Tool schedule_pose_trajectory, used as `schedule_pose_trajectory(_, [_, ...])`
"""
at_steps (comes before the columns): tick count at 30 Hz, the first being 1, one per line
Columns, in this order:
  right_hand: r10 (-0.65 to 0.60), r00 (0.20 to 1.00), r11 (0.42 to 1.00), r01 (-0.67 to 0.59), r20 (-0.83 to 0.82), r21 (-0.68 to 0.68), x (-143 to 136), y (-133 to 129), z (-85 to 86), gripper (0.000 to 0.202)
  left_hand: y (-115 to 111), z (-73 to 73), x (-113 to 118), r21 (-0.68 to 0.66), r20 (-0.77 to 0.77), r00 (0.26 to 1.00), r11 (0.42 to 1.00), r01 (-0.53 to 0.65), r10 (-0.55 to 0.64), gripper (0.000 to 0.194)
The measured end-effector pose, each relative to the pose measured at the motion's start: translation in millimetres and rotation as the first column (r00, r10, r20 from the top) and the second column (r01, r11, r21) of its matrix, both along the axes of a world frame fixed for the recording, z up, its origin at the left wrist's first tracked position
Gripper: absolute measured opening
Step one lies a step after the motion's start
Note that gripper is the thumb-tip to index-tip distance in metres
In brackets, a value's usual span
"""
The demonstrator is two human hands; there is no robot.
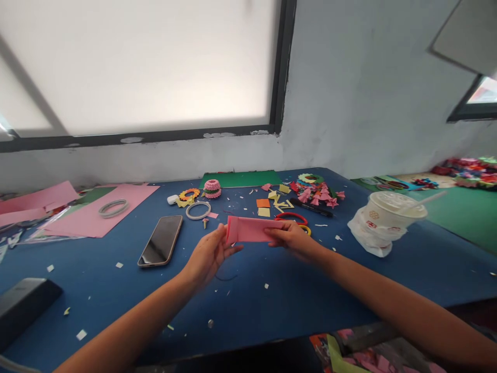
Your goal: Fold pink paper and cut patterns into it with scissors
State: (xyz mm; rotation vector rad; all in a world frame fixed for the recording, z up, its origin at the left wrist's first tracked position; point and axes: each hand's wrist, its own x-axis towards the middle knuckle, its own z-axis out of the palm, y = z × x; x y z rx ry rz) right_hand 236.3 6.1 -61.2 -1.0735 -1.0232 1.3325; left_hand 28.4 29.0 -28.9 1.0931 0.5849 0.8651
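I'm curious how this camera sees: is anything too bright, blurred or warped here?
In the head view, the window glows almost blank white; also in the head view, the colourful pile at far right looks smeared, and the cup seems stretched sideways, perhaps by the lens.

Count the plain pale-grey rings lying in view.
2. One ring lies on the pink sheet at the left; the other ring lies on the blue tabletop, beyond the left hand and right of the phone. More may be hidden.
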Motion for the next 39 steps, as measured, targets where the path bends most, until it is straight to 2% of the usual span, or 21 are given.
schedule_pose_trajectory(2, [0.031, 0.998, 0.999, -0.033, -0.054, -0.042, 2, 0, 1.1, 0.028, 0, 2.0, -2, -0.036, 0.037, 0.999, 0.999, 0.035, -0.034, 0.032])
schedule_pose_trajectory(5, [0.094, 0.992, 0.994, -0.098, -0.080, -0.047, 2, -2, 2.8, 0.029, 1, 0.7, -3, -0.019, -0.017, 0.999, 0.999, 0.049, -0.049, 0.025])
schedule_pose_trajectory(13, [0.175, 0.984, 0.983, -0.176, -0.032, -0.044, 0, -9, 3.4, 0.029, -1, -6.8, -2, 0.102, -0.188, 0.978, 0.989, 0.109, -0.088, 0.036])
schedule_pose_trajectory(23, [0.175, 0.982, 0.984, -0.177, 0.076, 0.031, -3, -11, 3.2, 0.031, 0, -11.1, -3, 0.221, -0.315, 0.942, 0.974, -0.048, 0.118, 0.035])
schedule_pose_trajectory(29, [0.216, 0.964, 0.975, -0.220, 0.158, 0.010, -9, -14, 2.3, 0.032, 3, -16.1, -2, 0.206, -0.314, 0.935, 0.973, -0.100, 0.162, 0.035])
schedule_pose_trajectory(33, [0.211, 0.975, 0.977, -0.210, 0.062, -0.023, -14, -14, 1.1, 0.033, 4, -15.2, -4, 0.262, -0.293, 0.943, 0.962, -0.081, 0.159, 0.044])
schedule_pose_trajectory(37, [0.151, 0.983, 0.987, -0.157, -0.106, -0.041, -21, -17, 3.2, 0.037, 1, -13.2, -4, 0.359, -0.203, 0.978, 0.933, 0.031, 0.046, 0.058])
schedule_pose_trajectory(39, [0.180, 0.974, 0.981, -0.187, -0.136, -0.042, -23, -20, 3.5, 0.036, 0, -13.4, -3, 0.379, -0.226, 0.970, 0.926, 0.005, 0.087, 0.053])
